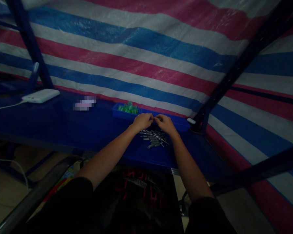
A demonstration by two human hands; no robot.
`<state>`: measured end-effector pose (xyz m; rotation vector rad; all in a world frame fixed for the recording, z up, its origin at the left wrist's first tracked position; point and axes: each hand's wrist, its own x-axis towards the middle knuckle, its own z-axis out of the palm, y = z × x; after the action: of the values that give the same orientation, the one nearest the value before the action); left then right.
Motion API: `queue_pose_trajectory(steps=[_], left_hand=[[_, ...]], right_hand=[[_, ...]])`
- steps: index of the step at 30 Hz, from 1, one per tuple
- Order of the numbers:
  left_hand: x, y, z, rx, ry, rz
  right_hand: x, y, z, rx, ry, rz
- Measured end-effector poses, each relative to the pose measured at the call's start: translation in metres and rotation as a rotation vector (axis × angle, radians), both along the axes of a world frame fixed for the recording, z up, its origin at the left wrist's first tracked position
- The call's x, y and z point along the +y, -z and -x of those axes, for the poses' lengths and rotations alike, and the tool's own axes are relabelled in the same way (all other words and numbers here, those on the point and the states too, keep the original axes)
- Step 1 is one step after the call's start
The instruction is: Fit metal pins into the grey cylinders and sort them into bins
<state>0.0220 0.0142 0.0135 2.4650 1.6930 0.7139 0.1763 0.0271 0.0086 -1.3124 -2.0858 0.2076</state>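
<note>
My left hand (143, 121) and my right hand (165, 123) come together above the blue table, fingertips pinched and nearly touching. Whatever lies between the fingers is too small and dark to name. Just below them, a loose pile of thin metal pins (153, 134) lies on the table, with several short grey metal cylinders (154, 141) on its near side. Behind my left hand stands a blue tray (117, 113) holding green translucent pieces (128, 108). A second blue tray (180, 123) extends behind my right hand; its contents are partly hidden.
On the blue table (97, 130), a white power bank (42, 96) with a cable lies at the left, near a blurred pinkish item (85, 103). A small white object (191, 121) sits by the right post. Blue metal posts (224, 81) and a striped sheet (136, 58) enclose the back.
</note>
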Motion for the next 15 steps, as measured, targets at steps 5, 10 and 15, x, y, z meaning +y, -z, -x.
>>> queue_pose_trajectory(steps=[5, 10, 15], left_hand=[[0.0079, -0.0037, 0.0033, -0.117, 0.096, -0.092], [0.0097, -0.0052, 0.0031, -0.315, 0.080, -0.043], [0.0097, -0.0035, 0.0030, -0.363, 0.121, -0.067]], right_hand=[[0.0021, 0.0011, -0.0009, 0.080, -0.024, -0.026], [-0.0001, -0.0022, 0.0002, 0.125, -0.018, -0.087], [-0.0019, -0.0054, -0.0011, 0.155, 0.040, -0.157]])
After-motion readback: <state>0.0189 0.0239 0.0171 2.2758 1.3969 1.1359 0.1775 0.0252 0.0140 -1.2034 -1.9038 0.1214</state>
